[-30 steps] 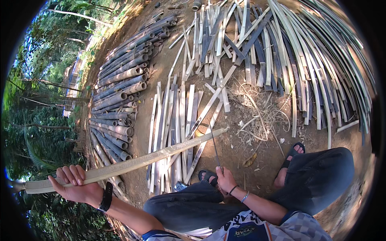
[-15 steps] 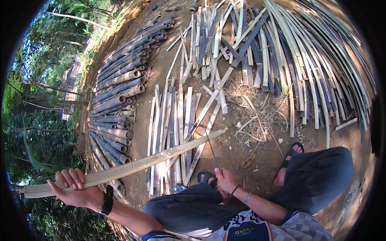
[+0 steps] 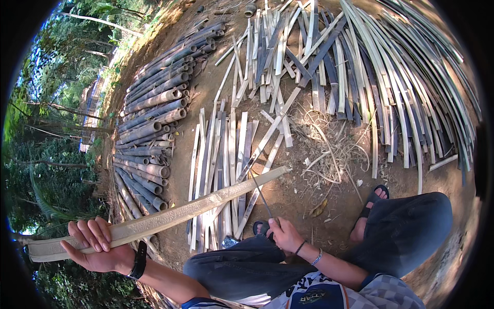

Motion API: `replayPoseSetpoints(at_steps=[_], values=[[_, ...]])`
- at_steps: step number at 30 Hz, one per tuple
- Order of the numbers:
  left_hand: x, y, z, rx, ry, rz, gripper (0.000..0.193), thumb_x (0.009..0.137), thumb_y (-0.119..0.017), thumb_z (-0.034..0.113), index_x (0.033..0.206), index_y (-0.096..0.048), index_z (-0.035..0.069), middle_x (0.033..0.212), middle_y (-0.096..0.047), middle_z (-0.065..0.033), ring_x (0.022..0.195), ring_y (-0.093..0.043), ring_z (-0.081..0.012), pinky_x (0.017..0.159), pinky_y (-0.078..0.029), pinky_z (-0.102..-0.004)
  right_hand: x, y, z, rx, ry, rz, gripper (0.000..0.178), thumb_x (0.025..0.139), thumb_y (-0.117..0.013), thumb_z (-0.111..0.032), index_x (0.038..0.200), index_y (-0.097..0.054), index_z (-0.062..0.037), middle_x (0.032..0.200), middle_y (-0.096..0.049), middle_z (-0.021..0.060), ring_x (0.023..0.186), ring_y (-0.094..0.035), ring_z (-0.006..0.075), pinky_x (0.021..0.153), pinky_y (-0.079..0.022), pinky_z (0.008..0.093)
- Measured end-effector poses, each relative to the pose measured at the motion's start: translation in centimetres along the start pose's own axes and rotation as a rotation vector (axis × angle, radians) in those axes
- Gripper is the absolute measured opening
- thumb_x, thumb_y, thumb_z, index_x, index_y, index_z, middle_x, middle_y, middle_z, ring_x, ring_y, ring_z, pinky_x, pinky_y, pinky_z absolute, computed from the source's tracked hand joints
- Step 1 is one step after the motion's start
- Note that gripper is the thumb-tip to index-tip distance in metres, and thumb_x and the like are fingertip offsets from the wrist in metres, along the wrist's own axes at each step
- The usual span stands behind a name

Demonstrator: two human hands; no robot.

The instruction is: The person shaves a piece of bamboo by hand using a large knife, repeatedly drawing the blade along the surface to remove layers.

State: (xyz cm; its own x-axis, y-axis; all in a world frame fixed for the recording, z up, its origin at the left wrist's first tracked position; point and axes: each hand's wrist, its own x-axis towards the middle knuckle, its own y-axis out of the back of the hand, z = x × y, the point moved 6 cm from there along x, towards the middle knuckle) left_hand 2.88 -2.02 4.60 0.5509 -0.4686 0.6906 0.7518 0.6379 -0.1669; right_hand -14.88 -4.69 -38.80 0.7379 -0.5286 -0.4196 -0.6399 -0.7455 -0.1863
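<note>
A long pale split bamboo strip [image 3: 170, 212] slants across the lower left, its far end pointing up toward the middle of the ground. My left hand [image 3: 94, 245] is wrapped round it near its left end, fingers over the top. In my right hand [image 3: 285, 235], closed in front of my knees, is the handle of a thin dark knife [image 3: 263, 196]. Its blade runs up to the strip and seems to touch or cross it near the far end; the exact contact is too fine to tell.
A stack of dark bamboo poles [image 3: 154, 98] lies at the left. Split bamboo slats [image 3: 221, 154] lie behind the strip, with a larger fanned pile [image 3: 401, 77] at the upper right. Curled shavings [image 3: 332, 149] cover the dirt between. My sandalled foot [image 3: 371, 206] is at the right.
My right hand and the knife have shifted a little left, so the blade lies farther from the strip's far end. The strip's left end has dipped slightly, still in my left hand.
</note>
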Motion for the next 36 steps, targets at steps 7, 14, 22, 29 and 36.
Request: replayPoseSetpoints(at_steps=[7,14,22,29,36], values=[[0.0,-0.5,-0.8,-0.103,0.058,-0.135,0.038,0.097,-0.048,0.033,0.068,-0.035,0.013,0.048,-0.032,0.0028,0.035,-0.029,-0.0052,0.036,-0.026,-0.0187,0.2,1.1,-4.5,-0.046,0.182,-0.037,0.048,0.098,-0.043,-0.041,0.088,-0.053,0.0055,0.069,-0.058,0.0272,0.071,-0.060,0.0441,0.066,-0.045,0.0476],[0.2,0.2,-0.7,-0.112,0.030,-0.120,0.039,0.098,-0.045,0.038,0.070,-0.035,0.013,0.048,-0.035,0.0015,0.032,-0.031,-0.0055,0.033,-0.027,-0.0171,-1.4,0.9,-5.8,0.001,0.060,-0.154,0.045,0.098,-0.043,-0.037,0.089,-0.052,0.0065,0.067,-0.059,0.0254,0.069,-0.061,0.0413,0.065,-0.046,0.0476],[0.2,-0.4,-0.7,-0.108,0.034,-0.118,0.039,0.098,-0.045,0.037,0.070,-0.035,0.012,0.048,-0.035,0.0008,0.033,-0.032,-0.0058,0.033,-0.026,-0.0169,0.7,2.7,-1.5,0.060,-0.157,-0.054,0.048,0.098,-0.043,-0.039,0.086,-0.055,0.0059,0.071,-0.062,0.0231,0.072,-0.063,0.0395,0.066,-0.047,0.0451],[0.2,-0.2,-0.9,-0.130,0.050,-0.171,0.037,0.097,-0.047,0.033,0.070,-0.035,0.012,0.049,-0.033,0.0019,0.035,-0.031,-0.0052,0.035,-0.027,-0.0169,-0.1,1.4,-3.6,-0.003,0.130,-0.062,0.047,0.097,-0.045,-0.039,0.084,-0.054,0.0052,0.071,-0.061,0.0234,0.072,-0.061,0.0422,0.066,-0.046,0.0447],[0.3,-0.3,-1.0,-0.117,0.052,-0.150,0.036,0.097,-0.048,0.032,0.070,-0.035,0.012,0.049,-0.032,0.0025,0.035,-0.029,-0.0049,0.035,-0.026,-0.0175,3.7,4.5,6.7,0.141,-0.324,0.079,0.048,0.097,-0.045,-0.042,0.075,-0.050,-0.0002,0.051,-0.051,0.0095,0.047,-0.054,0.0195,0.048,-0.043,0.0362]])
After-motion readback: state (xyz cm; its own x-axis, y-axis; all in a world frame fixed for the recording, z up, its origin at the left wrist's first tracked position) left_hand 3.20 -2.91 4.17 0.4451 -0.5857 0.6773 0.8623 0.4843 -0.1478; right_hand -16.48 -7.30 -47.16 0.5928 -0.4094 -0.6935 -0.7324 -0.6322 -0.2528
